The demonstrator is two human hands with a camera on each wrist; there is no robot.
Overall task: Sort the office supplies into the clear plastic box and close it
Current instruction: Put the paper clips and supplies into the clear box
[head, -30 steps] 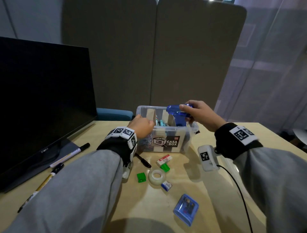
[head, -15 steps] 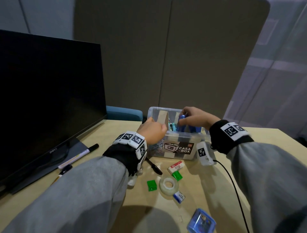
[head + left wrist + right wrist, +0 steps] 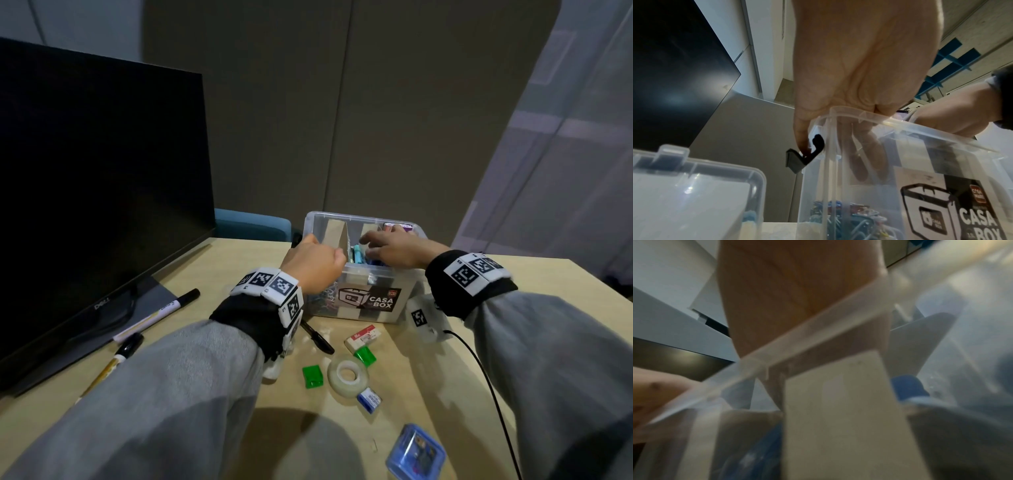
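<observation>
Sitting on the desk (image 3: 239,270) beside the dark monitor (image 3: 96,192), the clear plastic box (image 3: 363,291) is standing open near the far edge, and its lid (image 3: 694,186) is lying just beside it on the left, as the left wrist view is showing; both hands are working at the box; the left hand (image 3: 311,267) is hooking its fingers (image 3: 865,154) over the left rim and into the box, so it is gripping the wall and steadying it; the right hand (image 3: 397,248) is reaching down into the middle compartment, next to a cardboard divider (image 3: 339,233), where a blue thing (image 3: 908,389) is lying; whether its fingers are closed on anything I cannot tell, because the box edge is hiding them and the right wrist view is blurred; the step in hand seems to be placing an item inside the box; many supplies are waiting on the desk in front: a white marker (image 3: 157,315), a black pen (image 3: 317,337), a blue case (image 3: 416,454), a tape roll (image 3: 347,376), two green clips (image 3: 312,376) and small erasers (image 3: 363,338); the next move, in my judgement, is calling for the right hand to come out and pick one of these, probably the nearest; the lid is coming last.
</observation>
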